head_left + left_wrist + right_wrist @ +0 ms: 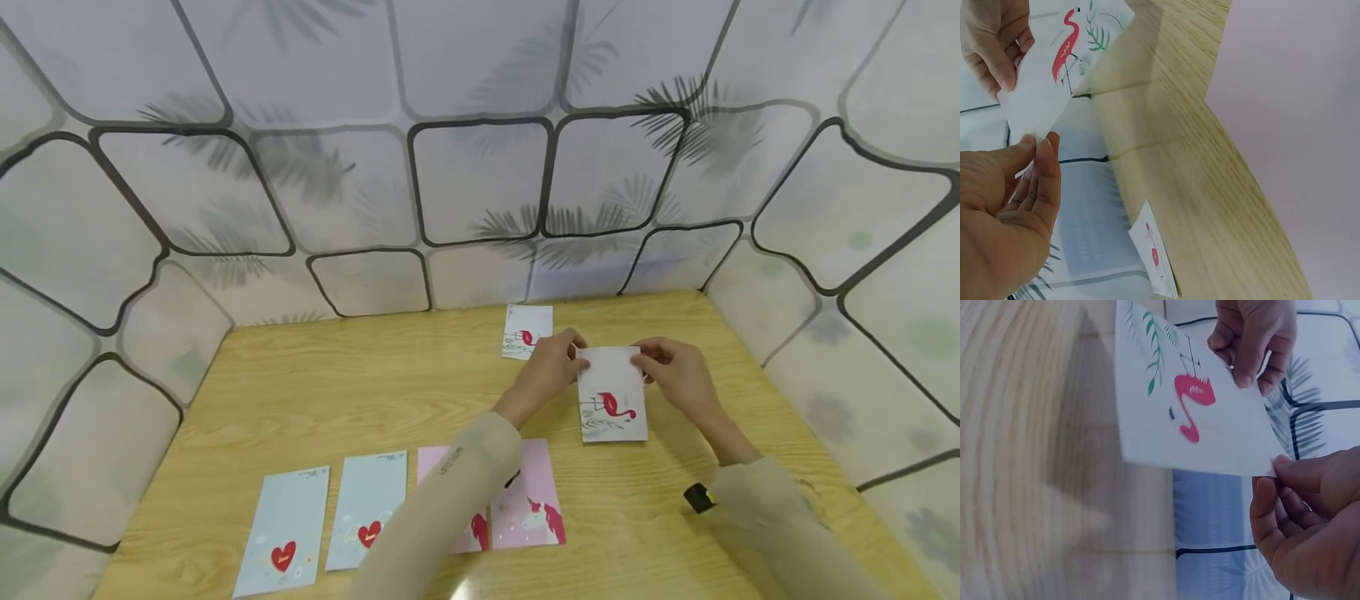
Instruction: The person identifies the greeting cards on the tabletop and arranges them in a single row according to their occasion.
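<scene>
Between both hands is a white card [611, 375] printed with a red flamingo and green leaves. My left hand [552, 367] pinches its upper left corner between thumb and fingers, and my right hand [677, 373] pinches the upper right corner. In the right wrist view the card [1222, 440] is tilted over the wooden table, casting a shadow on it. Another flamingo card [528, 320] lies flat at the back, just behind the left hand; the left wrist view shows this card [1152, 256] near the table's far edge.
Two pale blue cards with red hearts, a left one [283, 512] and a right one [367, 492], lie at the front left of the wooden table [300, 392]. Beside them are two pink unicorn cards [525, 483], one partly under the left sleeve. Patterned fabric walls [480, 183] enclose the table.
</scene>
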A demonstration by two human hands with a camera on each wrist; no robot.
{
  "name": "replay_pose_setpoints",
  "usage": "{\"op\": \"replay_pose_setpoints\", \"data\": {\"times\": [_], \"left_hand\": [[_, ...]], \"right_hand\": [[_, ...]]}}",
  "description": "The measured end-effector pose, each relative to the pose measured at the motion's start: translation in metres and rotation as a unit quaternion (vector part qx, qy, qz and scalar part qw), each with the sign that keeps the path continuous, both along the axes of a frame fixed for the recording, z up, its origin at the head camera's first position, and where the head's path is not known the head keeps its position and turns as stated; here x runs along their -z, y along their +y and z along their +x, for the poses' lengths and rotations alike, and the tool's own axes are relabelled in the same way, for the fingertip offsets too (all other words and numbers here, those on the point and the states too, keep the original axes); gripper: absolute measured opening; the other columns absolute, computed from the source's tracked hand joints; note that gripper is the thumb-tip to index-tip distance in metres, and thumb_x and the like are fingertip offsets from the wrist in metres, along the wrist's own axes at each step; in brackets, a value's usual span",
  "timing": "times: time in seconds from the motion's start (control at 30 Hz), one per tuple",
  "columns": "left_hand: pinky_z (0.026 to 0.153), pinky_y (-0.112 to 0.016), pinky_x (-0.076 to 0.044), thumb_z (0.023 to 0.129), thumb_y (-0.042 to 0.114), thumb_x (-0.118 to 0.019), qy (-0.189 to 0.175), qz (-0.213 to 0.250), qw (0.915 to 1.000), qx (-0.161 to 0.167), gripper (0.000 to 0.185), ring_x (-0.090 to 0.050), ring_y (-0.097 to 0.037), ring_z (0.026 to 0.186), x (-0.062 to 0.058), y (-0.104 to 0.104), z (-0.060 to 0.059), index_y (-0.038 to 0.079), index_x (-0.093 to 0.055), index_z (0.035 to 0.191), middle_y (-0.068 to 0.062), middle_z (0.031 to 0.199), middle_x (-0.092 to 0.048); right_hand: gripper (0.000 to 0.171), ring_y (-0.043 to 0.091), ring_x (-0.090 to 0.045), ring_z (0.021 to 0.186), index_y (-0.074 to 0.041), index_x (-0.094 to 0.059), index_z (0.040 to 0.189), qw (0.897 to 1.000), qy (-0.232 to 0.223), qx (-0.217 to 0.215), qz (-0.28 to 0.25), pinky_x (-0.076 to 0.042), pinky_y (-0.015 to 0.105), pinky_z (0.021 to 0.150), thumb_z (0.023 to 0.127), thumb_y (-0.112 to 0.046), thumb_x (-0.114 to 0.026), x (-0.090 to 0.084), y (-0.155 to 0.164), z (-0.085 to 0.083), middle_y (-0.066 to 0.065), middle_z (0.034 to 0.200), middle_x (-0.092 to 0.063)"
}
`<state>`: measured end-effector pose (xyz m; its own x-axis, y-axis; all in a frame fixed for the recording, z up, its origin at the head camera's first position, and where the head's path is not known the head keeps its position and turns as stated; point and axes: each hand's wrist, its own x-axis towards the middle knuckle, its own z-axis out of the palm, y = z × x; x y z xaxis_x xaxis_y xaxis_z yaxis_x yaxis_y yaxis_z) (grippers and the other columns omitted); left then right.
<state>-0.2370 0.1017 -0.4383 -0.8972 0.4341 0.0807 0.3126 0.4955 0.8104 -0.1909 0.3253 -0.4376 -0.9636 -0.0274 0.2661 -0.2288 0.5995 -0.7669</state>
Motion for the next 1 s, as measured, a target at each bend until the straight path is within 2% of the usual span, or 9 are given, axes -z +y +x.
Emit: {"op": "replay_pose_setpoints", "data": {"times": [0.13,0.33,0.47,0.57,0.73,1.0], "left_hand": [[0.063,-0.022,-0.057,0.1,0.006,-0.068,-0.024,0.051,0.9984,0.002,0.014,-0.066,-0.014,0.068,-0.005,-0.006,0.005,0.002,-0.067,0.114,-0.001,0.088,-0.063],[0.071,-0.039,-0.063,0.101,0.004,-0.066,-0.052,0.103,0.9933,-0.001,0.009,-0.069,-0.024,0.07,-0.013,-0.018,0.017,0.0,-0.072,0.107,-0.002,0.082,-0.066],[0.072,-0.037,-0.063,0.1,0.002,-0.067,-0.056,0.121,0.991,0.002,0.011,-0.072,-0.026,0.072,-0.02,-0.025,0.026,-0.002,-0.075,0.106,-0.003,0.08,-0.069],[0.07,-0.032,-0.062,0.099,0.002,-0.068,-0.057,0.111,0.9922,0.006,0.011,-0.072,-0.023,0.072,-0.025,-0.032,0.031,-0.002,-0.076,0.105,-0.003,0.081,-0.071],[0.065,-0.028,-0.06,0.099,0.006,-0.069,-0.063,0.058,0.9961,0.022,0.012,-0.072,-0.016,0.07,-0.026,-0.042,0.039,0.001,-0.078,0.105,0.0,0.081,-0.072],[0.072,-0.033,-0.061,0.098,0.005,-0.07,-0.084,0.019,0.9946,0.057,0.012,-0.072,-0.017,0.075,-0.017,-0.051,0.047,0.002,-0.079,0.105,-0.001,0.084,-0.073]], "right_hand": [[0.022,0.019,-0.067,0.066,0.01,-0.07,0.114,1.0,-0.015,-0.004,-0.001,-0.055,0.02,0.059,0.099,-0.006,-0.07,-0.009,-0.002,0.004,0.018,0.086,-0.071],[0.028,0.014,-0.065,0.068,0.011,-0.068,0.118,0.999,-0.046,-0.019,-0.006,-0.055,0.022,0.06,0.1,-0.01,-0.07,-0.022,-0.007,0.018,0.016,0.088,-0.071],[0.03,0.014,-0.064,0.069,0.011,-0.067,0.121,0.998,-0.054,-0.032,-0.027,-0.056,0.023,0.061,0.099,-0.01,-0.07,-0.027,-0.009,0.025,0.017,0.092,-0.069],[0.03,0.014,-0.064,0.07,0.011,-0.066,0.121,0.996,-0.059,-0.048,-0.042,-0.058,0.025,0.063,0.099,-0.008,-0.071,-0.027,-0.011,0.029,0.019,0.096,-0.068],[0.03,0.015,-0.064,0.072,0.011,-0.066,0.121,0.993,-0.081,-0.068,-0.058,-0.058,0.027,0.064,0.098,-0.008,-0.071,-0.022,-0.013,0.037,0.019,0.097,-0.067],[0.029,0.017,-0.062,0.069,0.01,-0.066,0.119,0.985,-0.136,-0.068,-0.083,-0.059,0.033,0.064,0.098,-0.008,-0.072,-0.01,-0.017,0.049,0.014,0.092,-0.068]]}}
